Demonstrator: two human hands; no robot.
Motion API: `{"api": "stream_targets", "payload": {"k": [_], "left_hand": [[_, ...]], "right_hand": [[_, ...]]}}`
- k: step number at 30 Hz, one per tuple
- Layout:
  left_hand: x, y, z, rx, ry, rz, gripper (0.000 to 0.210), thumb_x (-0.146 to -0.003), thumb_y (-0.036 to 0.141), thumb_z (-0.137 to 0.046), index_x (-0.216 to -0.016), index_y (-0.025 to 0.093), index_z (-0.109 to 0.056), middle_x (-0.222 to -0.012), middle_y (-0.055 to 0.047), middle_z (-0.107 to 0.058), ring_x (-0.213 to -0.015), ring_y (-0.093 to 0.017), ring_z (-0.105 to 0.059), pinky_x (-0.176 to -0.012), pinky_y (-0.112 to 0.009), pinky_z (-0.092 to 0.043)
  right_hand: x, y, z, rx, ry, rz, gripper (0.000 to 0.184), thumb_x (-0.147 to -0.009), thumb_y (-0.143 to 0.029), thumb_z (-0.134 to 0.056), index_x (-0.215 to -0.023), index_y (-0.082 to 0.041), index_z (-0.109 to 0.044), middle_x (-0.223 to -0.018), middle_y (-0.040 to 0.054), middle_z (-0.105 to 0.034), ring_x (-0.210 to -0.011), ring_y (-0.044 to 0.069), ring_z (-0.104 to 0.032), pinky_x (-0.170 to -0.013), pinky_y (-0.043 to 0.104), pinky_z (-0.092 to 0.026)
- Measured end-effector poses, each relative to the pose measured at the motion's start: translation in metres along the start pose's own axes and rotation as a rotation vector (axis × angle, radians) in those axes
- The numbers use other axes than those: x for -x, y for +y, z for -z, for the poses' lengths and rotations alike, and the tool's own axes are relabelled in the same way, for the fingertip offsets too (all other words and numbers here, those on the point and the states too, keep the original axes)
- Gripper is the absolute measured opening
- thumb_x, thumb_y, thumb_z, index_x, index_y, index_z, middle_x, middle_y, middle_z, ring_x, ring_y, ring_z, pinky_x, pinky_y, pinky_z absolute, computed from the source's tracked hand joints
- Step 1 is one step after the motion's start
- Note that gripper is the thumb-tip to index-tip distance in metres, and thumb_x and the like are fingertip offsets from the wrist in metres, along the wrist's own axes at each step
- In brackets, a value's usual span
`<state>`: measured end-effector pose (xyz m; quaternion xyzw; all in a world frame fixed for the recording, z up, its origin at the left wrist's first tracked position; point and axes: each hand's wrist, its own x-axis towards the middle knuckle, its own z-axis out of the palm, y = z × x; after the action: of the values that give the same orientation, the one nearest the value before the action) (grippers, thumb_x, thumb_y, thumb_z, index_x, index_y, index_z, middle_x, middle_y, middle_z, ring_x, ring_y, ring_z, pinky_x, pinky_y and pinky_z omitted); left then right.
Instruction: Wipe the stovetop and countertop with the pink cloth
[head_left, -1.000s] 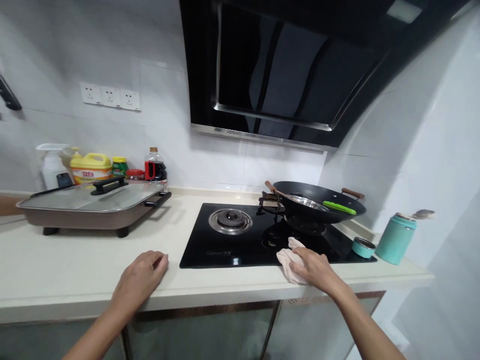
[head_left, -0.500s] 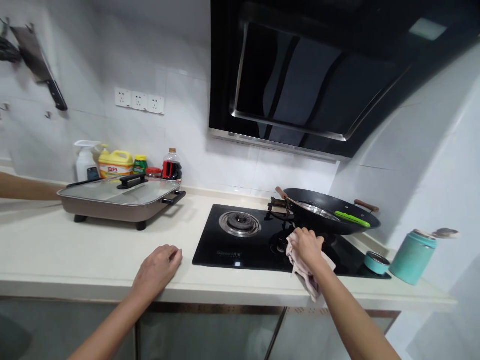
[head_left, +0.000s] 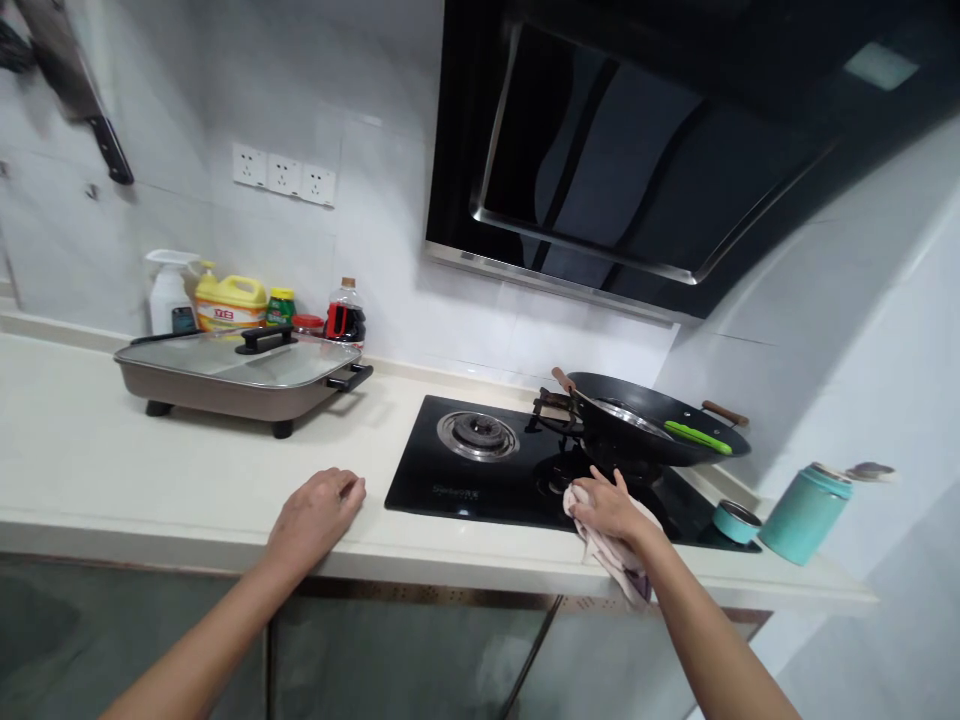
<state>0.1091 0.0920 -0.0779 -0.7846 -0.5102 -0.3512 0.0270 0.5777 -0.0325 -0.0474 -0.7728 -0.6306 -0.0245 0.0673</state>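
Note:
My right hand [head_left: 611,506] presses a pale pink cloth [head_left: 611,560] onto the front of the black glass cooktop [head_left: 487,495], with some fingers raised off it. Part of the cloth hangs over the counter's front edge. Just behind this hand, a black wok [head_left: 637,440] with wooden handles sits over the right burner. A bright green handle [head_left: 697,437] lies across the wok's rim. My left hand [head_left: 319,515] rests on the counter left of the cooktop, its fingers curled in and nothing visible in them.
A lidded electric pan [head_left: 225,395] stands at the left, with a spray bottle [head_left: 171,295], a yellow jug [head_left: 232,303] and a dark sauce bottle [head_left: 346,315] behind. A teal container [head_left: 806,515] and its cup-like lid [head_left: 736,522] are at the right. The range hood [head_left: 600,180] overhangs the cooktop.
My right hand has shifted slightly toward the front edge with the cloth, its fingers more spread. Another person's arm at the far left has gone out of view. My left hand stays in place.

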Motion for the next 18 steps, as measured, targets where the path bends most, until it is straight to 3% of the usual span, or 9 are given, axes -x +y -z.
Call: {"api": "stream_targets", "payload": {"k": [3, 5, 7, 10, 13, 18], "left_hand": [[0.000, 0.001, -0.001, -0.027, -0.002, -0.041, 0.036, -0.096, 0.035, -0.040, -0.082, 0.020, -0.070, -0.091, -0.009, -0.075, -0.090, -0.024, -0.067, -0.082, -0.033, -0.048], [0.000, 0.001, -0.002, -0.050, -0.007, -0.057, 0.036, -0.096, 0.035, -0.040, -0.081, 0.021, -0.070, -0.089, -0.009, -0.074, -0.090, -0.025, -0.067, -0.083, -0.033, -0.048], [0.000, 0.001, -0.002, -0.065, -0.014, -0.067, 0.037, -0.096, 0.035, -0.039, -0.081, 0.021, -0.070, -0.089, -0.010, -0.074, -0.091, -0.025, -0.067, -0.084, -0.033, -0.048], [0.000, -0.001, -0.003, -0.065, -0.014, -0.073, 0.038, -0.096, 0.035, -0.038, -0.082, 0.020, -0.070, -0.090, -0.010, -0.074, -0.093, -0.025, -0.068, -0.084, -0.034, -0.048], [-0.001, -0.003, -0.003, -0.040, 0.008, -0.044, 0.037, -0.095, 0.035, -0.038, -0.080, 0.021, -0.069, -0.090, -0.009, -0.075, -0.091, -0.025, -0.068, -0.082, -0.033, -0.048], [-0.003, -0.007, -0.003, -0.013, 0.015, -0.003, 0.036, -0.095, 0.037, -0.039, -0.077, 0.023, -0.066, -0.088, -0.007, -0.076, -0.085, -0.023, -0.068, -0.078, -0.031, -0.047]], "right_hand": [[0.030, -0.011, -0.011, -0.047, 0.096, 0.026, 0.055, -0.094, -0.037, -0.045, -0.143, -0.017, -0.060, -0.150, 0.0128, -0.060, -0.150, 0.029, -0.039, -0.126, 0.049, -0.018], [0.042, -0.026, -0.016, -0.110, 0.154, 0.078, 0.051, -0.093, -0.031, -0.046, -0.139, -0.016, -0.062, -0.142, 0.0148, -0.063, -0.137, 0.028, -0.051, -0.117, 0.043, -0.032], [0.043, -0.046, -0.017, -0.155, 0.167, 0.142, 0.046, -0.089, -0.025, -0.050, -0.132, -0.017, -0.064, -0.133, 0.0134, -0.066, -0.124, 0.026, -0.056, -0.109, 0.038, -0.038], [0.024, -0.081, -0.016, -0.161, 0.141, 0.187, 0.040, -0.089, -0.020, -0.051, -0.126, -0.022, -0.066, -0.126, 0.0077, -0.068, -0.118, 0.022, -0.056, -0.105, 0.033, -0.038], [-0.013, -0.111, -0.014, -0.155, 0.165, 0.145, 0.036, -0.089, -0.015, -0.052, -0.120, -0.024, -0.066, -0.120, 0.0053, -0.068, -0.112, 0.020, -0.056, -0.100, 0.030, -0.038], [-0.068, -0.137, -0.011, -0.120, 0.314, -0.094, 0.035, -0.093, -0.013, -0.046, -0.124, -0.016, -0.063, -0.131, 0.0186, -0.059, -0.117, 0.029, -0.053, -0.097, 0.039, -0.039]]}}
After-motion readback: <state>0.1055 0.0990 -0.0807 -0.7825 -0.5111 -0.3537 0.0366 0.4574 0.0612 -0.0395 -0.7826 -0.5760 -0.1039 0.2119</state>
